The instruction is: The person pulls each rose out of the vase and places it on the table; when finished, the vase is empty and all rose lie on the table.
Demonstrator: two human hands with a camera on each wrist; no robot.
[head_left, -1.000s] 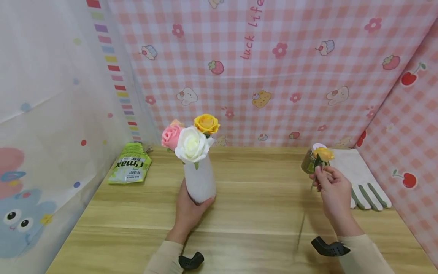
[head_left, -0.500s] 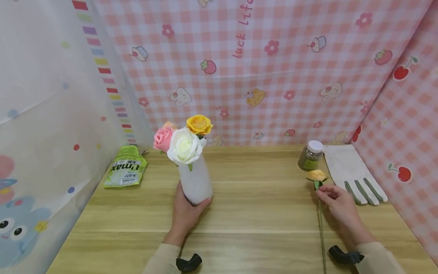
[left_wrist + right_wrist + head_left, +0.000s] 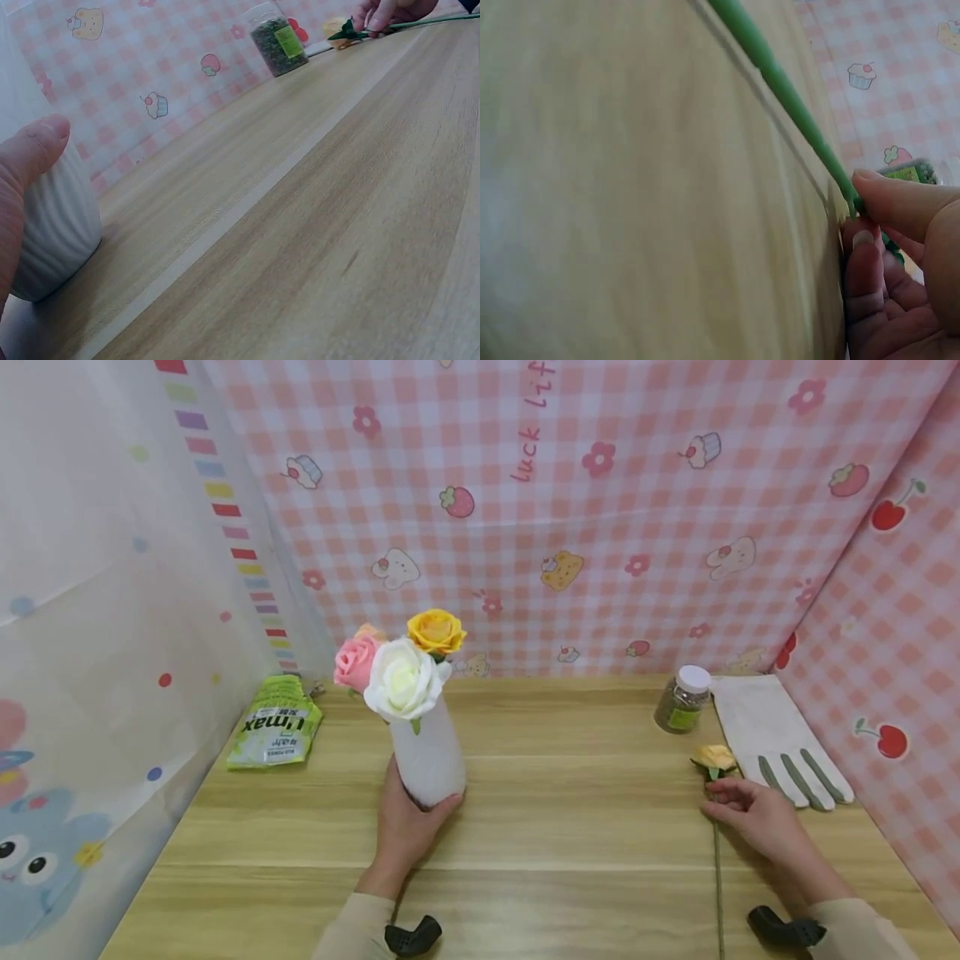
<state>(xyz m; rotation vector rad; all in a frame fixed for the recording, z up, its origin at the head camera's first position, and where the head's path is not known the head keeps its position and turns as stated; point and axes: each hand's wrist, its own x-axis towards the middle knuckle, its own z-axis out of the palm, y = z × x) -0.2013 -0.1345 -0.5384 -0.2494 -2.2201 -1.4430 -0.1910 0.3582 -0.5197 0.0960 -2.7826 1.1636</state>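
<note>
A ribbed white vase (image 3: 431, 760) stands on the table, holding a white rose (image 3: 405, 679), a pink rose (image 3: 355, 662) and a yellow rose (image 3: 436, 632). My left hand (image 3: 408, 831) grips the vase low down, its thumb across the front; the left wrist view shows that thumb (image 3: 41, 146) against the ribs. At the right, my right hand (image 3: 757, 818) pinches a pale orange rose (image 3: 715, 757) just below its bloom. That flower's long green stem (image 3: 795, 105) runs toward the table's front edge, close over the wood.
Behind the orange rose stands a lidded jar (image 3: 682, 700). A white glove with green-grey fingers (image 3: 776, 735) lies right of the jar. At the back left lies a green packet (image 3: 276, 724). Patterned cloth (image 3: 510, 543) hangs behind the table (image 3: 555, 827).
My right hand has come down and nearer with the orange rose, away from the jar, and its stem now lies low over the table. My left hand keeps its grip on the vase.
</note>
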